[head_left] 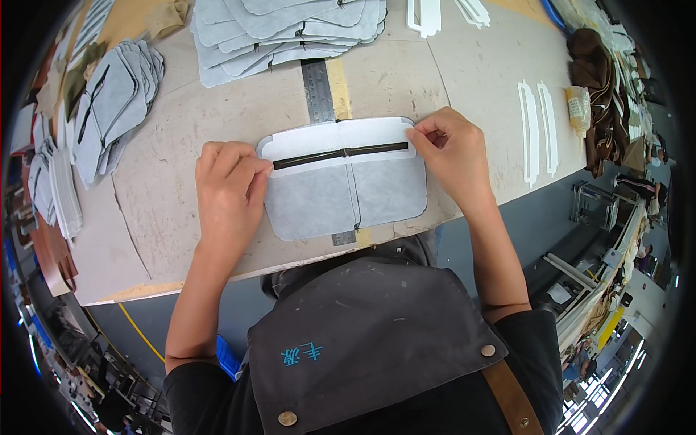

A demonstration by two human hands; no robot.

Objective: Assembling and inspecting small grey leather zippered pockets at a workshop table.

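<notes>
A grey fabric panel (312, 203) with rounded corners lies flat on the worktable before me. Along its upper part is a white piece (308, 140), with a long dark slot or strip (308, 157) running across below it. Dark thread (354, 190) runs down the panel's middle. My left hand (228, 185) is closed in a pinch at the panel's left edge, by one end of the dark strip. At the upper right corner, my right hand (453, 148) pinches the white piece and panel edge between thumb and curled fingers.
A metal ruler (317, 90) lies partly under the panel. Grey panels are stacked in a large pile (283, 51) at the back and a smaller one (119, 105) at left. White narrow frames (528, 138) and a plastic bottle (578, 109) lie at right, near brown material (598, 87).
</notes>
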